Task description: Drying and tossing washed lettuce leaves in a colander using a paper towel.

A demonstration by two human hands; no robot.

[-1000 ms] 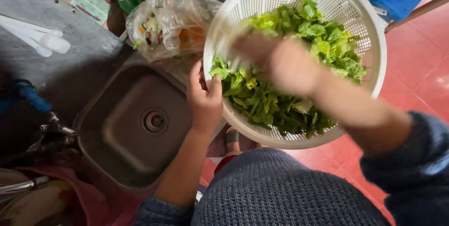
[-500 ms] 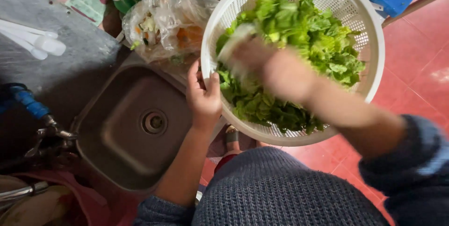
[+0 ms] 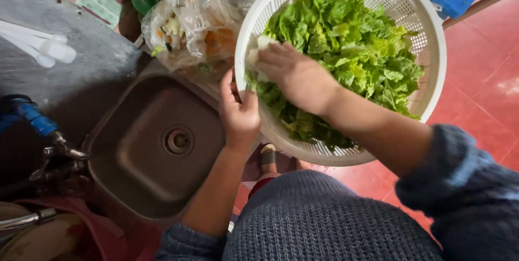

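Since a second ago the right hand has slid from the middle of the greens to the near rim of the white colander, fingers curled over pale lettuce leaves and pressing them down. Her left hand still grips the colander's edge, holding it tilted beside the steel sink. Nothing has spilled; the greens are being turned inside.
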